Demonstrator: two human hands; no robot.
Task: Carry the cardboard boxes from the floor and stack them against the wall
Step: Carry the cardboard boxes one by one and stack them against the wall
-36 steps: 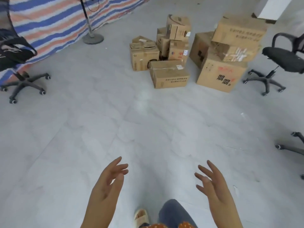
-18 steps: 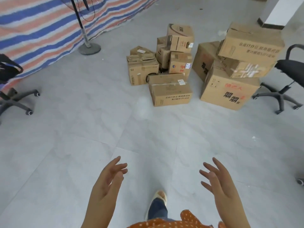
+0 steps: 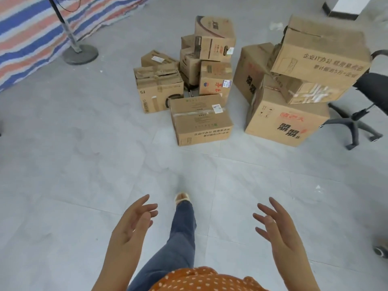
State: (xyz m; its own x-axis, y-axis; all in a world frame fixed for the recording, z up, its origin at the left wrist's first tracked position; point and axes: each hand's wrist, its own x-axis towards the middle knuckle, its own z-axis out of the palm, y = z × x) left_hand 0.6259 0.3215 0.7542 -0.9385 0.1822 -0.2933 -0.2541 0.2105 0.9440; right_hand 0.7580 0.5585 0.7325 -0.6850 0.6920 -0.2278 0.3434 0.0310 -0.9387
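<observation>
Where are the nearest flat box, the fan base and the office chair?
nearest flat box (image 3: 201,119): head view, middle of its taped top face.
fan base (image 3: 80,54): head view, round grey floor plate.
office chair (image 3: 372,90): head view, black seat at the right edge.

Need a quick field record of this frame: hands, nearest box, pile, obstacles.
left hand: open, fingers spread, holds nothing
right hand: open, fingers spread, holds nothing
nearest box: flat on the floor, taped, white label on top
left cluster: small boxes, topmost box stacked on others
right stack: large box at the base, top box tilted
obstacles: office chair right of the stack; fan stand base by the striped tarp
progress: no box lifted yet
</observation>
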